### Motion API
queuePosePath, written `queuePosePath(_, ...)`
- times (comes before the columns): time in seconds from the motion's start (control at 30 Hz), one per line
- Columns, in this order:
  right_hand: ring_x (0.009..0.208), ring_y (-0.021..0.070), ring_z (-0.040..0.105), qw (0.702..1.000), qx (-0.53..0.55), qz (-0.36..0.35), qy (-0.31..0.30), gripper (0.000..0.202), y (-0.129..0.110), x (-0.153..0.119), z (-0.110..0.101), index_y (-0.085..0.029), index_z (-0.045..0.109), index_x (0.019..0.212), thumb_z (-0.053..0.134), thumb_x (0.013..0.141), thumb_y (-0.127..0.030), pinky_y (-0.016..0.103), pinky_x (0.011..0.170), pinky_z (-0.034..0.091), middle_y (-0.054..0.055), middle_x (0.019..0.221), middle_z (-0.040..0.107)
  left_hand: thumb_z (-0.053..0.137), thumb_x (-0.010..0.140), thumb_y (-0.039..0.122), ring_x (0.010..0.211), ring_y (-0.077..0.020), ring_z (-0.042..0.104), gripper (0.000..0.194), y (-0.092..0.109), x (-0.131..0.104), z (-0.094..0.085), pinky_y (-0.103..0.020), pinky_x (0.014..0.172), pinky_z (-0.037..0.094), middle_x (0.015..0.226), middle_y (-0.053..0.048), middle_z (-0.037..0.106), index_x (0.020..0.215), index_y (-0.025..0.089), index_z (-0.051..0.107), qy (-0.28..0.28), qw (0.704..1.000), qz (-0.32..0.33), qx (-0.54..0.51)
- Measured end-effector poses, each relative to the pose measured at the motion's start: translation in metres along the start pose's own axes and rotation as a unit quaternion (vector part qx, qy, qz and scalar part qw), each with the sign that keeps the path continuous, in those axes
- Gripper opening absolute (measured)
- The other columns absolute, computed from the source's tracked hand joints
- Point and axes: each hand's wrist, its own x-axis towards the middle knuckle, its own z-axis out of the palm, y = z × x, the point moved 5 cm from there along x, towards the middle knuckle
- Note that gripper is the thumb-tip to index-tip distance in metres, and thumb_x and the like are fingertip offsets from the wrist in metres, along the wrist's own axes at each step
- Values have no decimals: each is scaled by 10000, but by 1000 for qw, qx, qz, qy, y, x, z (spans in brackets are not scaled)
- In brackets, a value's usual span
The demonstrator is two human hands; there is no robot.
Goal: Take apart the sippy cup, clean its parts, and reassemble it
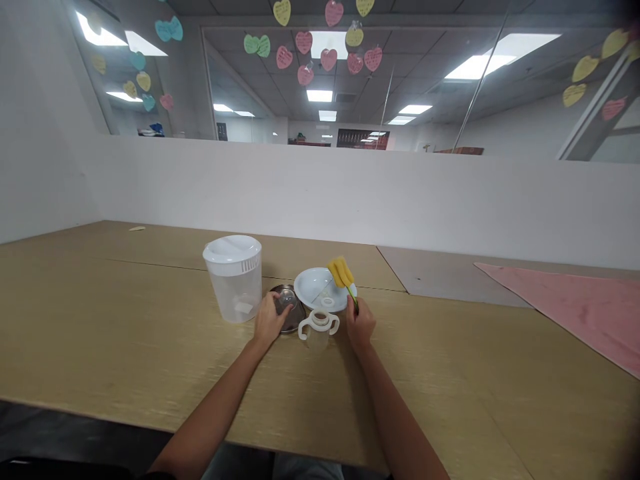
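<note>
Evidently, your right hand (361, 321) grasps the brush (341, 273) low, so its head stands free; left hand (271, 321) at metal dish (295, 316), grip indeterminable.

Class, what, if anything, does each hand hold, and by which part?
Right hand: the yellow sponge brush, by its green handle. Left hand: at the metal dish; whether gripping cannot be told.

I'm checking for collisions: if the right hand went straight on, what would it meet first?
Probably the white bowl, whose rim lies just ahead of the right hand, though the hand's height is unclear, so it might pass above.
</note>
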Motion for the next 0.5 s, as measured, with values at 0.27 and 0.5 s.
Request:
queuePosePath(0.27, 487, 91, 394, 1000, -4, -4, 2, 380, -1, 1, -1, -152, 560, 677, 377, 918, -382, 215, 501, 285, -4, 545, 500, 560, 752, 398, 804, -222, 548, 228, 5, 1, -2, -335, 705, 433, 768, -25, 570, 690, 205, 456, -25, 999, 18, 36)
queuePosePath(0.5, 465, 87, 373, 1000, -10, 1, 3, 392, -1, 1, -1, -160, 530, 635, 382, 915, -390, 214, 486, 272, -14, 523, 475, 561, 756, 348, 804, -220, 571, 286, 8, 3, 0, -336, 729, 450, 658, -29, 577, 530, 206, 458, -50, 997, 46, 42)
